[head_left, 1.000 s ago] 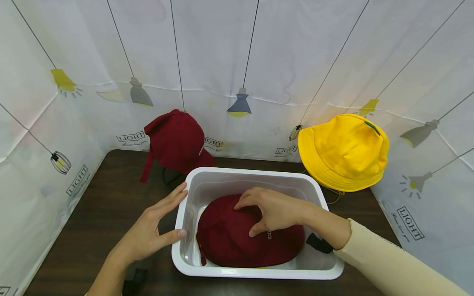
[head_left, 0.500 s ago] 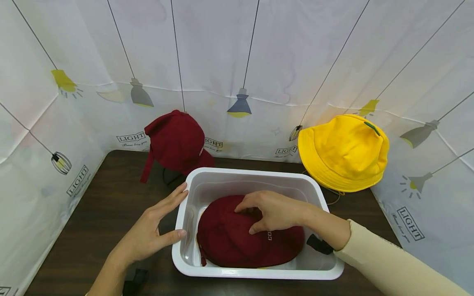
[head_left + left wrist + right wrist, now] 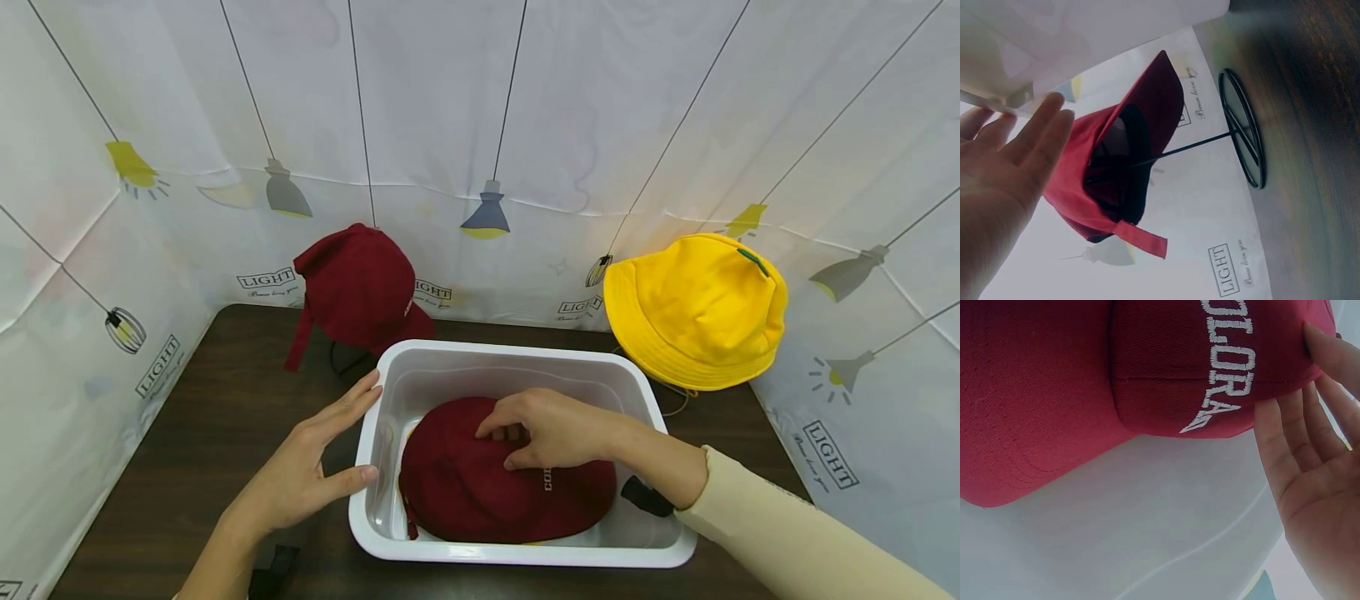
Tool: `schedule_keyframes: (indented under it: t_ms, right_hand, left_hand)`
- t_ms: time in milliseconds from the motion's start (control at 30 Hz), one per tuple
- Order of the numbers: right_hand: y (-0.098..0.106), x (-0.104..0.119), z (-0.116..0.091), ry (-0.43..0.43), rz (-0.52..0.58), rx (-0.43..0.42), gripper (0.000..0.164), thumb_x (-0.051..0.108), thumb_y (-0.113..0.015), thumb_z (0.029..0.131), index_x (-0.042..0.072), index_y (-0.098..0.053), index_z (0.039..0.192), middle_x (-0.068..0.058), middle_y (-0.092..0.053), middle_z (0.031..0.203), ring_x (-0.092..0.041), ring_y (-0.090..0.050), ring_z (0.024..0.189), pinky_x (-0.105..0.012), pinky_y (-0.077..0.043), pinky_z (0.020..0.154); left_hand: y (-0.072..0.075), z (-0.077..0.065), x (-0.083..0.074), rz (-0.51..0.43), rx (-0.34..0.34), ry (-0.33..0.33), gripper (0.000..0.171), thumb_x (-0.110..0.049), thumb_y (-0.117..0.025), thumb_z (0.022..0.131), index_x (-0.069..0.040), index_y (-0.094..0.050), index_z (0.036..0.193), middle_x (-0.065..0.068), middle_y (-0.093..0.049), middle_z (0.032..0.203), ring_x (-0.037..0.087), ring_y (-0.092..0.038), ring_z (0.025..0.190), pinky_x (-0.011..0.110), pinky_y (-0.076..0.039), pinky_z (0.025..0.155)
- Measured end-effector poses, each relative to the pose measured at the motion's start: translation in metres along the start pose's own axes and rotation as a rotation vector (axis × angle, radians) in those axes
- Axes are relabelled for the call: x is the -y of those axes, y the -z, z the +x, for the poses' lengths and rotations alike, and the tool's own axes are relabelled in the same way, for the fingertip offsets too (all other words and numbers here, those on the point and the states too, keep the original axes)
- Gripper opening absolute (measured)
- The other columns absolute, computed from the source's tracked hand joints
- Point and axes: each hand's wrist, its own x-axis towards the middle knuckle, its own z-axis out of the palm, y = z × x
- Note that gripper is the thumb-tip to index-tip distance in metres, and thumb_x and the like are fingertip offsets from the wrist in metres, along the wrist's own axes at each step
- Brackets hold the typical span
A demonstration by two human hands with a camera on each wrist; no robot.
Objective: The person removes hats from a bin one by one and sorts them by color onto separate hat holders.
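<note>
My feed, right arm: cream sleeve (image 3: 795, 529), tiny dark marks on its edge | right wrist: black attachment (image 3: 647, 496) | left wrist: dark attachment (image 3: 274, 572), details unclear

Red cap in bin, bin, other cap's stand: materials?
Red cap: matte woven fabric, likely cotton twill, from the fine weave and stitching. Bin: probably moulded plastic, smooth with a slight sheen and rounded corners. Stand: black, likely coated metal, being so slim yet holding a cap; plastic remains possible.

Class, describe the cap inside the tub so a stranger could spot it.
Find the white tub on the dark table. Inside, the right hand grips a dark red cap with white lettering. Unlike the other red cap on its black stand, this one lies in the tub.
</note>
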Motion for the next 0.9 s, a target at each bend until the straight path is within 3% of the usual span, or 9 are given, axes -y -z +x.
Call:
schedule_keyframes:
  t_ms: [433, 700, 800, 900]
  right_hand:
    - [-0.003, 0.0, 0.001, 0.072, -0.058, -0.034, 0.028, 0.004, -0.083, 0.087, 0.014, -0.08, 0.112, 0.011, -0.067, 0.089, -0.003, -0.058, 0.078, -0.02, -0.052, 0.073]
    - [0.0, 0.003, 0.0, 0.072, -0.047, -0.043, 0.026, 0.002, -0.082, 0.088, 0.013, -0.081, 0.111, 0.011, -0.068, 0.088, 0.0, -0.058, 0.078, -0.02, -0.053, 0.073]
    - [0.004, 0.005, -0.002, 0.06, -0.019, -0.046, 0.027, 0.0, -0.081, 0.088, 0.013, -0.082, 0.112, 0.012, -0.068, 0.088, -0.001, -0.058, 0.079, -0.021, -0.054, 0.073]
    - [0.007, 0.006, -0.004, 0.057, 0.008, -0.054, 0.028, -0.001, -0.081, 0.088, 0.013, -0.081, 0.112, 0.011, -0.069, 0.089, -0.001, -0.059, 0.08, -0.023, -0.055, 0.074]
  left_hand:
    - [0.0, 0.001, -0.001, -0.008, -0.007, -0.002, 0.082, -0.021, -0.078, 0.092, -0.014, -0.039, 0.163, -0.001, -0.027, 0.172, 0.02, -0.034, 0.154, 0.066, -0.041, 0.108]
    - [0.001, 0.0, -0.002, -0.011, 0.0, 0.005, 0.082, -0.02, -0.079, 0.092, -0.014, -0.038, 0.163, 0.0, -0.027, 0.172, 0.02, -0.032, 0.155, 0.065, -0.04, 0.11]
    - [0.001, 0.0, -0.002, -0.014, 0.003, 0.003, 0.083, -0.02, -0.079, 0.091, -0.014, -0.038, 0.163, 0.0, -0.026, 0.172, 0.02, -0.032, 0.155, 0.059, -0.04, 0.112]
    - [0.001, 0.0, -0.001, -0.012, 0.005, -0.003, 0.083, -0.019, -0.08, 0.091, -0.013, -0.039, 0.163, 0.0, -0.026, 0.173, 0.02, -0.032, 0.155, 0.046, -0.038, 0.116]
